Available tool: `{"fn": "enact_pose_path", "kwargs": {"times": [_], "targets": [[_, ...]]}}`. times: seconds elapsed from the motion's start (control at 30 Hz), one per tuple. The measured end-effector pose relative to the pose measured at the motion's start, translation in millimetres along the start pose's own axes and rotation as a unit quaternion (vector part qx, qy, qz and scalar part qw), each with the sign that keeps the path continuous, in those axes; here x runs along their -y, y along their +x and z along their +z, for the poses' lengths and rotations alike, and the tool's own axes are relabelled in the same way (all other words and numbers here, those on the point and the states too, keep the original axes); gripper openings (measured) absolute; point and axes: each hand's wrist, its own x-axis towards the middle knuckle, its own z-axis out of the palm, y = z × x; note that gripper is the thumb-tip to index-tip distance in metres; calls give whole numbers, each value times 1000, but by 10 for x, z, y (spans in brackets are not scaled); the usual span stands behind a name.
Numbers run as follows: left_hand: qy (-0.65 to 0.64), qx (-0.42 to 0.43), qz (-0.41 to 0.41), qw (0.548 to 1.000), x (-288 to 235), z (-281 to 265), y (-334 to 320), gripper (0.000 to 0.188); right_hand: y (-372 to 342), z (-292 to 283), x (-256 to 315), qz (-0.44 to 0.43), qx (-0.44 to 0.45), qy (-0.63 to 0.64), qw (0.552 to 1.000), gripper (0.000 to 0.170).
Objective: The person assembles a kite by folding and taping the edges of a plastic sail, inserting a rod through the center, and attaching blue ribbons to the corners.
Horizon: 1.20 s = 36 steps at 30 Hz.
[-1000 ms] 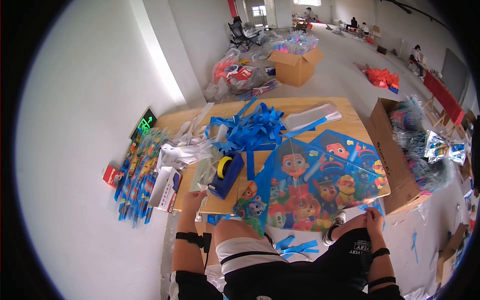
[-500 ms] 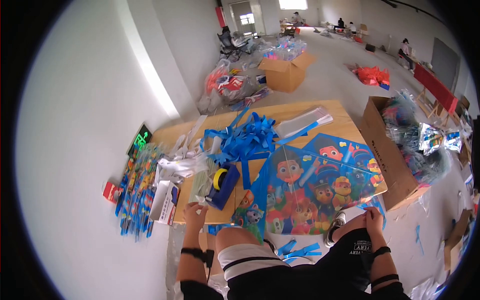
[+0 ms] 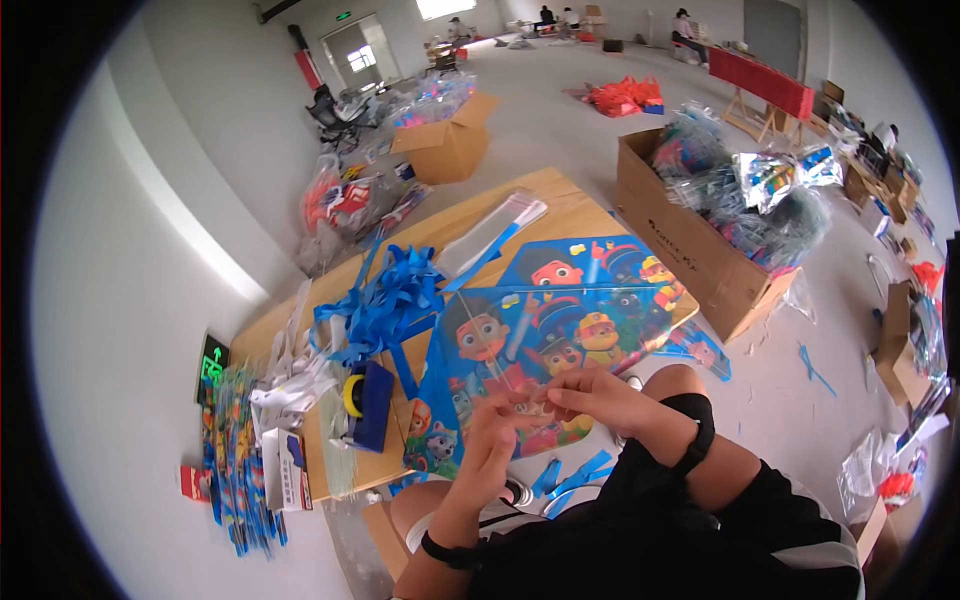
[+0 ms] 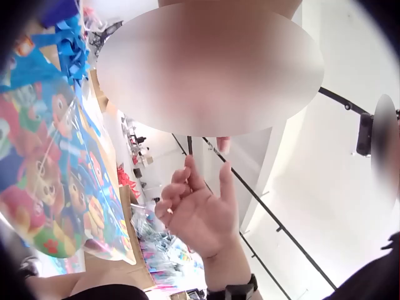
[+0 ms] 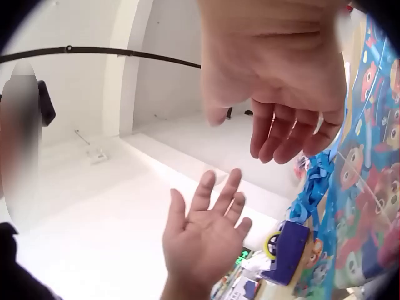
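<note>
A blue kite [image 3: 520, 330] printed with cartoon characters lies over the table's near edge, thin rods showing across it. Above it my left hand [image 3: 487, 450] and right hand [image 3: 600, 398] are close together in the head view. The right wrist view has the left hand [image 5: 203, 247] palm up with fingers spread. My right hand [image 4: 203, 219] has its fingers loosely bent in the left wrist view, and nothing shows in it. Left of the kite stands a blue tape dispenser [image 3: 372, 408] with a yellow ring.
Blue ribbons [image 3: 390, 300] and white strips [image 3: 300, 380] heap on the wooden table [image 3: 545, 190], near clear plastic sleeves [image 3: 490, 240]. Wrapped bundles [image 3: 240, 460] lean by the wall. Right of the table stands a cardboard box [image 3: 690, 240] of plastic-wrapped goods.
My left hand has left the spot beside the tape dispenser and moved right. The right hand has risen from the thigh to meet it over the kite. The head view has turned right.
</note>
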Motion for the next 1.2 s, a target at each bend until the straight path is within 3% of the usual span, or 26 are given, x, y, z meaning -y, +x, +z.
{"fn": "enact_pose_path", "kwargs": {"times": [0.13,0.23,0.27,0.3,0.33,0.4,0.43,0.5,0.53,0.57,0.6,0.83,0.9,0.93,1.0,1.13,1.2], "targets": [[23,41,20,999,55,233,107,56,-148,-184,-129,-70,-24,26,997,16],[-46,56,-56,996,159,379,158,50,-307,-229,-57,-101,-91,7,991,3],[-359,62,-204,909,108,405,205,47,-370,-208,-5,-190,-127,-132,965,6],[-625,59,-326,707,82,435,238,45,-423,-186,49,-273,-159,-268,910,10],[-625,60,-328,706,118,497,256,45,-447,-146,93,-343,-171,-332,862,15],[-628,-42,-321,708,262,648,295,47,-492,-137,122,-353,-190,-318,859,14],[-628,-42,-324,707,307,693,324,47,-516,-139,127,-362,-206,-304,857,13],[-476,-78,-259,836,379,745,455,45,-487,-213,165,-341,-232,-272,870,9],[-476,-75,-261,837,303,752,515,45,-450,-271,147,-275,-244,-166,915,7],[-342,-42,-226,911,165,758,563,39,-418,-331,127,-206,-251,-57,944,6],[-200,-8,-185,962,93,772,603,33,-398,-405,116,-197,-260,-66,943,8],[-201,-59,-188,960,364,1053,841,18,-314,-724,68,-184,-308,-103,928,9],[-254,-96,-278,921,424,1162,905,16,-252,-856,74,-238,-331,-276,870,11],[-253,-99,-279,921,468,1237,954,16,-191,-952,49,-238,-327,-275,872,11],[-279,-145,-346,884,571,1386,1102,21,-17,-1171,-38,-252,-348,-350,832,11],[-265,-164,-339,888,1071,1585,1460,28,321,-1553,-250,-201,-379,-326,842,11],[-300,-188,-349,868,1309,1664,1646,28,535,-1789,-377,-183,-380,-332,844,11]]}}
